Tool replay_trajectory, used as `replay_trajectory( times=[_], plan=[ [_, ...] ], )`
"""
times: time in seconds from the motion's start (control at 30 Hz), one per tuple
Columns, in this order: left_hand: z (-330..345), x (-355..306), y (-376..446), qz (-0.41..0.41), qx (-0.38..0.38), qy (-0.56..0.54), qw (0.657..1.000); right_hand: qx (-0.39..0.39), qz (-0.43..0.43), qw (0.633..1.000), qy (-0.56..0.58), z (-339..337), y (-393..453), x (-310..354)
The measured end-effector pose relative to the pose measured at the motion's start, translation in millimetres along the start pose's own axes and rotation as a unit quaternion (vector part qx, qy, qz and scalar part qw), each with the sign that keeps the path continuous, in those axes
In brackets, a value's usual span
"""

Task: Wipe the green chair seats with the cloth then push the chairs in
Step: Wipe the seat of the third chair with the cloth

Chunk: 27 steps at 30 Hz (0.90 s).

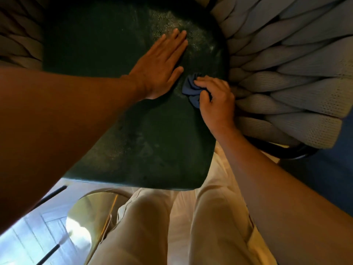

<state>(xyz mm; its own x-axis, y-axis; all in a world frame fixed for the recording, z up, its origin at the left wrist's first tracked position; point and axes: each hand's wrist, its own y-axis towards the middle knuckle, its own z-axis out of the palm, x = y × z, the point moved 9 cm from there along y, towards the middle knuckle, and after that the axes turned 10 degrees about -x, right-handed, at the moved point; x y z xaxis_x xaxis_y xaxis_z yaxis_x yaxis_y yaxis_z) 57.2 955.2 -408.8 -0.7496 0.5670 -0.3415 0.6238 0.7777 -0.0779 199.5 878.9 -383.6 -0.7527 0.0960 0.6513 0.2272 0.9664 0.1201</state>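
We see the dark blue cloth (pixel 191 90) bunched into a small wad on the green chair seat (pixel 122 119), toward the seat's right edge. Our right hand (pixel 214 101) holds it: the fingers curl over the top of the wad and the thumb closes in from the near side, so only the cloth's left part and a tail toward our wrist show past the hand. The cloth touches the seat beneath the fingers.

Just to the left of that hand, our left hand (pixel 161 66) lies flat on the seat, palm down, fingers straight and close together, thumb spread toward the cloth but not touching it. Its fingertips reach a paler, speckled patch of the seat surface (pixel 179 37) beyond both hands.

The seat fills the space under and ahead of the hands, its rounded front corner nearest our legs. To the right of the right hand, the thick woven grey cords of the chair's back and side (pixel 286 73) fan out, almost touching the knuckles. More of the same weave shows far to the left of the left hand.

Below our forearms, our light beige trousers (pixel 215 222) stand against the seat's front edge. Beside the left knee sits a shiny gold metal base (pixel 89 213) on pale wood flooring (pixel 28 234).
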Motion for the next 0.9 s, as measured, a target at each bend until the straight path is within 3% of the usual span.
replay_trajectory(
  times=[0.1, 0.2, 0.33, 0.43, 0.5, 0.67, 0.8, 0.9],
  plan=[
    [-5.2, -7.9, -16.4, -0.028, -0.002, -0.018, 0.999, 0.073, -0.004, 0.997, -0.011, -3.4, -18.3, 10.7],
    [-9.7, -13.8, -49.4, -0.067, -0.016, -0.038, 0.997, 0.21, -0.028, 0.977, -0.017, -0.7, -29.0, 26.9],
    [-11.8, -7.5, -108.9, -0.166, -0.045, -0.055, 0.984, 0.37, 0.08, 0.925, 0.026, 7.5, -47.9, 36.8],
    [-8.8, -0.1, -158.4, -0.247, -0.054, -0.045, 0.966, 0.37, 0.148, 0.914, 0.078, 18.5, -41.2, 51.6],
    [-7.5, 3.1, -190.0, -0.302, -0.062, -0.039, 0.95, 0.339, 0.149, 0.923, 0.108, 27.7, -26.9, 70.1],
    [3.4, -3.4, -236.6, -0.393, -0.093, -0.028, 0.914, 0.205, -0.067, 0.973, 0.086, 44.9, 18.2, 134.8],
    [17.0, -6.2, -244.0, -0.432, -0.101, -0.024, 0.896, 0.215, -0.167, 0.961, 0.056, 87.6, 19.9, 149.3],
    [20.7, -4.8, -241.5, -0.437, -0.112, -0.008, 0.893, 0.248, -0.182, 0.951, -0.027, 121.1, 15.3, 132.7]
  ],
)
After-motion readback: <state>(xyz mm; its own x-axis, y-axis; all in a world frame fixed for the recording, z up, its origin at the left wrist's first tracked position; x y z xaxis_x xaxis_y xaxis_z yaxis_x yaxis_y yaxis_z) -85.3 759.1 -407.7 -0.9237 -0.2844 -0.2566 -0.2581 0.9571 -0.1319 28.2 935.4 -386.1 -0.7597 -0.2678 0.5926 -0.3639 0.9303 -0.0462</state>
